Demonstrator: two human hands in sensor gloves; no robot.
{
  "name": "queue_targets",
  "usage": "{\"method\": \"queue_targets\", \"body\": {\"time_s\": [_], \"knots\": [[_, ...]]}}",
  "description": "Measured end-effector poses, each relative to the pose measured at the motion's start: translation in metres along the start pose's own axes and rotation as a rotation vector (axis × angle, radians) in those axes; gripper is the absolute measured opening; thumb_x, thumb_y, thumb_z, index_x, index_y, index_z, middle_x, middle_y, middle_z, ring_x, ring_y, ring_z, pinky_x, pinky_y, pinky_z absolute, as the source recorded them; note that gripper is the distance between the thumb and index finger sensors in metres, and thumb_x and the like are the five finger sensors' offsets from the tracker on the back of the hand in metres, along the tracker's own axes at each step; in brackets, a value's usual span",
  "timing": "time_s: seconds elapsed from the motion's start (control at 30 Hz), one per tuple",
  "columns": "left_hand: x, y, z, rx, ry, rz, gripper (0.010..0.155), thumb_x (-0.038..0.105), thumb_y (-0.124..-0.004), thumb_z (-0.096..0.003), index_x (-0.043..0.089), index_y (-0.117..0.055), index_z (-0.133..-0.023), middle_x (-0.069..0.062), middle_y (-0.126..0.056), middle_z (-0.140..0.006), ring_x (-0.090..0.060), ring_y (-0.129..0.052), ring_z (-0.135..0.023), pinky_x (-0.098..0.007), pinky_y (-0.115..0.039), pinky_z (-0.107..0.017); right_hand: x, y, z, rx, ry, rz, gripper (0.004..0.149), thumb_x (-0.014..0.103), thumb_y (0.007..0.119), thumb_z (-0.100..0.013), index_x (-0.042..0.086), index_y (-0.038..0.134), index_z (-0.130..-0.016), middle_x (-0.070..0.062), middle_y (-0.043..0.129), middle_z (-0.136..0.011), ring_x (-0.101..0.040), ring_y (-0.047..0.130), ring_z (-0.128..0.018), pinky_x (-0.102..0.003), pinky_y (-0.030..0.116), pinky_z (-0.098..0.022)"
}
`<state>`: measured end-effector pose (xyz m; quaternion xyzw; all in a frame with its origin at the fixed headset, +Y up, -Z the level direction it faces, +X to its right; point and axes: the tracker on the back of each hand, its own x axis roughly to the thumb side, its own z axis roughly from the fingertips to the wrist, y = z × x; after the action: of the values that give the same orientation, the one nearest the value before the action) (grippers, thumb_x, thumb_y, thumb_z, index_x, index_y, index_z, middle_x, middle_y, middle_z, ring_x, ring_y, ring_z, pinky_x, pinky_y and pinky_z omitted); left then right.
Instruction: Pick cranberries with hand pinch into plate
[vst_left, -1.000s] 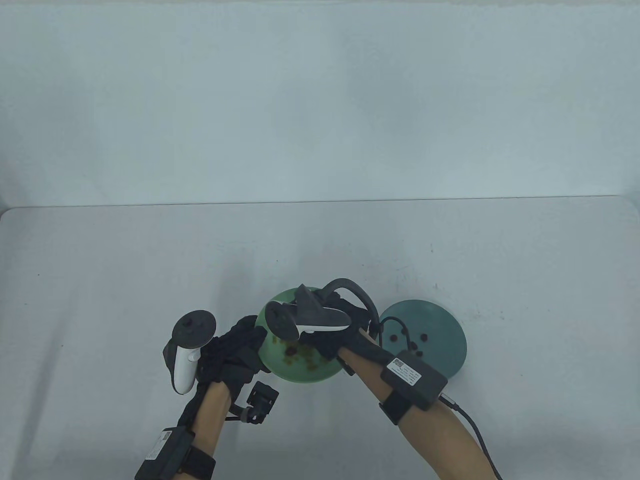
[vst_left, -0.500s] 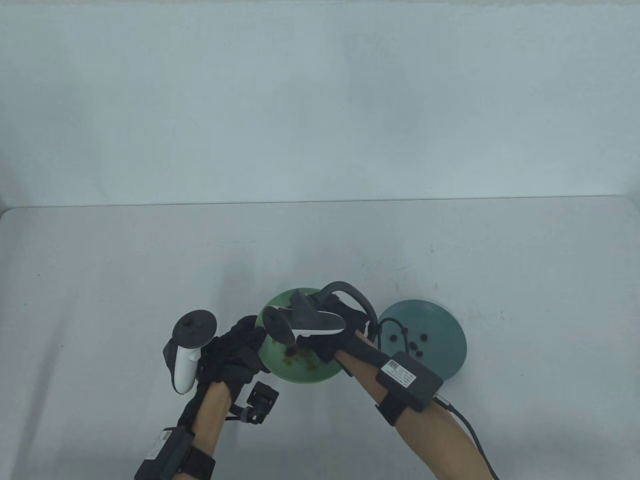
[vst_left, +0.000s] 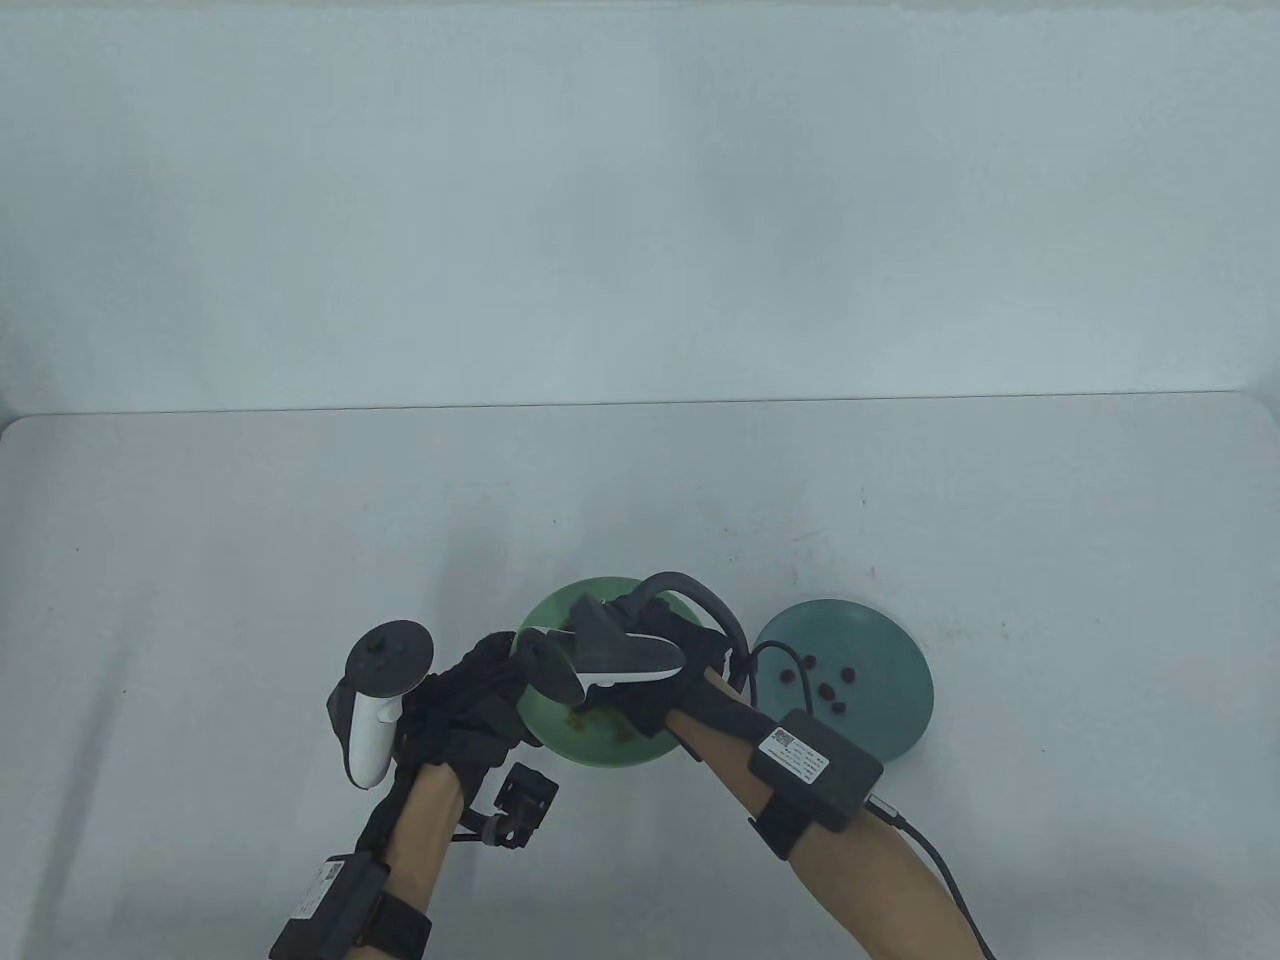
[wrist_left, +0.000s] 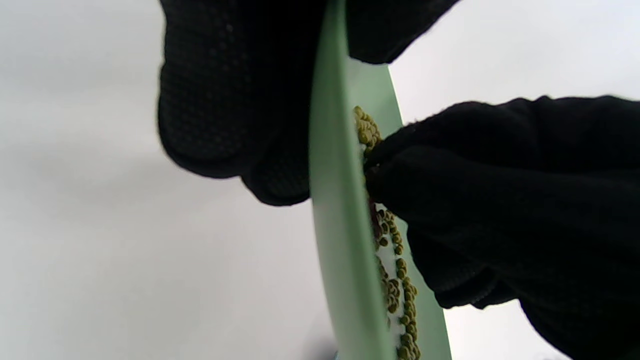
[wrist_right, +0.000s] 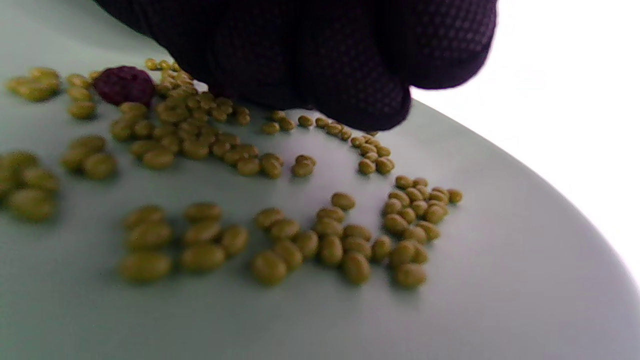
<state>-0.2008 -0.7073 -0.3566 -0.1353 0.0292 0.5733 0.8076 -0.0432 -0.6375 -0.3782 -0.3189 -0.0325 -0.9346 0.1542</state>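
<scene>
Light green plate, worktop: left hand grips its rim; right hand, fingers lowered among green beans; grasp cannot be told. One cranberry lies there. Dark plate: five cranberries.

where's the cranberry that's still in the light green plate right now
In the right wrist view one dark red cranberry lies at the upper left on the light green plate, among the green beans, just left of the right hand's fingers.
</scene>
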Motion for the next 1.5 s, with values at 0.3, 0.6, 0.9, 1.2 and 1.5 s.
{"method": "queue_targets", "body": {"time_s": [0.3, 0.6, 0.9, 1.2, 1.5], "knots": [[0.000, 0.000, 0.000, -0.003, -0.002, -0.001, 0.053, 0.022, -0.067, -0.0601, -0.004, -0.055, -0.105, -0.020, -0.083, -0.088, -0.025, -0.110, -0.054, -0.033, -0.097, -0.041, 0.000, 0.001, -0.002, 0.029, -0.013, -0.026, 0.049, 0.046, 0.076, -0.053, 0.014, 0.084, -0.089, 0.012, 0.093, -0.053, -0.008, 0.099, -0.043, -0.031, 0.088, -0.039], [0.000, 0.001, -0.001, 0.000, -0.008, -0.012, 0.053, 0.022, -0.066, -0.0602, -0.003, -0.055, -0.105, -0.019, -0.083, -0.088, -0.025, -0.109, -0.054, -0.033, -0.097, -0.041, -0.005, -0.005, 0.000, 0.002, -0.008, -0.071, 0.048, 0.046, 0.077, -0.052, 0.015, 0.085, -0.088, 0.011, 0.094, -0.052, -0.008, 0.099, -0.043, -0.031, 0.088, -0.039], [-0.001, 0.001, 0.000, 0.007, 0.005, -0.029, 0.053, 0.022, -0.066, -0.0601, -0.004, -0.056, -0.105, -0.019, -0.083, -0.088, -0.025, -0.109, -0.054, -0.033, -0.097, -0.041, -0.042, -0.033, 0.027, -0.074, 0.077, -0.081, 0.048, 0.046, 0.077, -0.052, 0.015, 0.085, -0.088, 0.012, 0.094, -0.052, -0.008, 0.099, -0.043, -0.031, 0.088, -0.039], [-0.002, 0.001, 0.000, 0.007, 0.011, -0.037, 0.053, 0.022, -0.066, -0.0602, -0.003, -0.055, -0.106, -0.019, -0.083, -0.088, -0.025, -0.109, -0.055, -0.033, -0.096, -0.041, -0.112, -0.014, 0.070, -0.052, 0.261, -0.097, 0.048, 0.046, 0.076, -0.052, 0.015, 0.084, -0.089, 0.011, 0.093, -0.053, -0.008, 0.099, -0.043, -0.031, 0.088, -0.039], [-0.001, 0.002, 0.000, 0.011, 0.006, -0.030, 0.053, 0.023, -0.066, -0.0602, -0.003, -0.055, -0.106, -0.019, -0.083, -0.088, -0.025, -0.109, -0.055, -0.033, -0.096, -0.041, -0.151, 0.047, 0.091, 0.049, 0.387, -0.176, 0.048, 0.046, 0.077, -0.052, 0.016, 0.084, -0.089, 0.011, 0.093, -0.053, -0.008, 0.099, -0.043, -0.031, 0.088, -0.039]]}}
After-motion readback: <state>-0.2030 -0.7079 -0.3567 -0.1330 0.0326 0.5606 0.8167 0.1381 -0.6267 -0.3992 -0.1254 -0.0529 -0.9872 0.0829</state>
